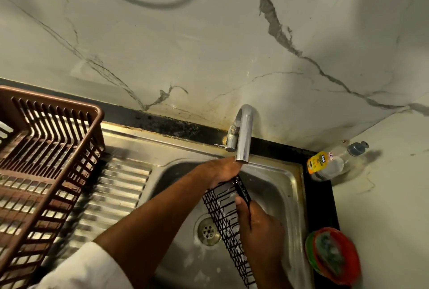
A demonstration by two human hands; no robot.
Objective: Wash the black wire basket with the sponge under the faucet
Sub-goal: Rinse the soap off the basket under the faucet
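The black wire basket (pixel 226 216) is tilted on its edge over the steel sink (pixel 287 179), running from under the faucet (pixel 243 135) down toward the near edge. My left hand (pixel 224 169) grips the basket's far end just below the spout. My right hand (pixel 260 226) grips the basket's upper rim near its middle, thumb along the wire. I see no sponge in either hand. Whether water runs from the spout I cannot tell.
A brown plastic dish rack (pixel 46 161) stands on the ribbed drainboard (pixel 120 186) at left. A dish soap bottle (pixel 329 163) lies in the right corner. A red and green bowl with a scrub pad (pixel 334 256) sits right of the sink. The drain (pixel 208 231) is uncovered.
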